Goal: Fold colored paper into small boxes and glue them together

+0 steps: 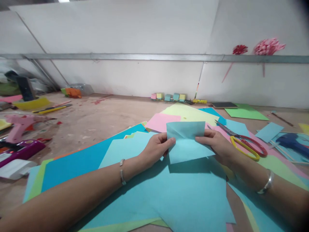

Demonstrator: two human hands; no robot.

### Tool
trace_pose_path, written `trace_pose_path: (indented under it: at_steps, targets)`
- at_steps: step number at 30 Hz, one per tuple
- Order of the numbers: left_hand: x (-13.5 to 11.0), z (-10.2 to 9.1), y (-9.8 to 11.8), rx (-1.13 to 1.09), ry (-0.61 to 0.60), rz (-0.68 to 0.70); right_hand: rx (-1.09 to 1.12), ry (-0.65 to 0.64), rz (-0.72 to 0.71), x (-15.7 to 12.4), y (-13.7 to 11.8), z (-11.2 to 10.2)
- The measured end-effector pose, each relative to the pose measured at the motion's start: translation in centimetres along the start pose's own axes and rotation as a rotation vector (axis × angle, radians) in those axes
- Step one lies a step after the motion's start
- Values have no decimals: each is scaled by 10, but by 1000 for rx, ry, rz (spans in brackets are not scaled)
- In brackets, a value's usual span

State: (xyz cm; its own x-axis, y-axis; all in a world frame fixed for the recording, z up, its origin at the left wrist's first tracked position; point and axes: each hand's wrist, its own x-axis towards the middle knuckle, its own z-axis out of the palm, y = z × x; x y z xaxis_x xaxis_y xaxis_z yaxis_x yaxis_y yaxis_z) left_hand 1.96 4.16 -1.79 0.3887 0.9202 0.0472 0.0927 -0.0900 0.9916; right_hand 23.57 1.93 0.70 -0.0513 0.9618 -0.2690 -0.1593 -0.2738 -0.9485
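Note:
A small light-blue sheet of paper [187, 148] is held up between both hands, with a crease running across it. My left hand [156, 145] pinches its left edge, thumb on the near face. On the opposite edge, my right hand [216, 143] grips the sheet the same way. Some fingertips are hidden behind the paper. Below it lies a larger light-blue sheet [193, 199] on a spread of coloured papers. Scissors [246, 143] with one yellow and one red handle rest just right of my right hand.
A pink glue gun [21, 125] and a purple tool [24, 151] lie at the left. A blue glue gun [293, 143] sits at the far right. Small coloured paper blocks [169, 96] stand in a row by the wall. Paper flowers [269, 47] hang on the rail.

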Motion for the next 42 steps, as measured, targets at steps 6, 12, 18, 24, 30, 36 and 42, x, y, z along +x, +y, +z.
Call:
trace_pose_path:
  at_steps: [6,12,18,24,30,36,42]
  targets:
    - [2,-1,0,-54,-54,-3,35,75,38,1,2,0]
    - [6,-2,-5,-213,85,-43,30,30,-4,7,7,-5]
    - [8,-7,-5,-103,88,-43,35,26,-7,7,9,-3]
    - [-2,-8,2,532,213,538,37,77,-14,3,4,1]
    - [-13,-4,9,1119,245,1057,56,57,-4,-2,6,4]
    - [-5,-13,5,1040,271,935,15,-116,26,-2,8,-2]
    - [1,-13,-1,730,222,826,-389,-133,-323,-3,2,-5]
